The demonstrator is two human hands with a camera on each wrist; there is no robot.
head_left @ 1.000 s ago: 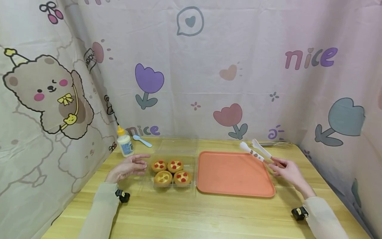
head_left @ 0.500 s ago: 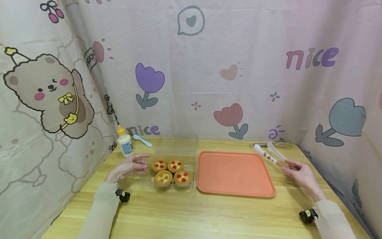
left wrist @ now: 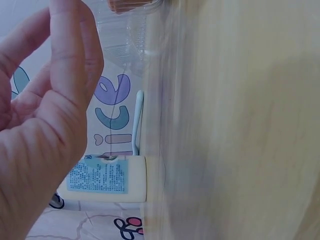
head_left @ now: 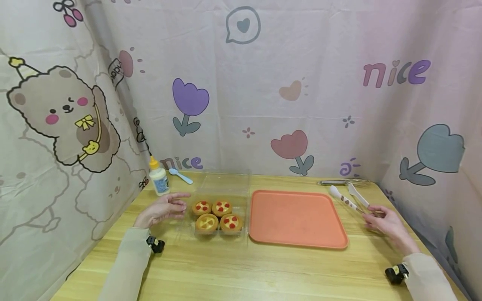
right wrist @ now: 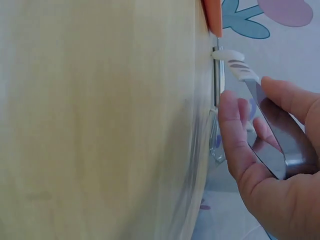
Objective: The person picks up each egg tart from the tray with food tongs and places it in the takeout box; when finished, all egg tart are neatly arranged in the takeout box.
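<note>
My right hand [head_left: 388, 225] holds tongs [head_left: 343, 200] with metal arms and white, brown-spotted tips. Their tips sit apart, just right of the orange tray [head_left: 297, 217], pointing to the back. In the right wrist view, fingers and thumb lie along the bent metal tongs [right wrist: 280, 125]. At the left, my left hand [head_left: 162, 210] hovers with loosely bent fingers and nothing in it. It is beside a clear plastic box [head_left: 226, 183], whose lid stands raised at the back. Inside sit several small tarts [head_left: 206, 223], most with red pieces on top.
A white squeeze bottle [head_left: 161, 183] with a yellow cap stands at the back left, near a light blue spoon [head_left: 182, 176]. Along the back right edge lies a wire whisk [head_left: 333, 182]. A printed curtain [head_left: 241, 96] closes off the back and sides of the wooden table [head_left: 226, 271].
My right hand has moved to the right and slightly toward me with the tongs, from over the tray's right edge to beside it. The left hand has stayed in place.
</note>
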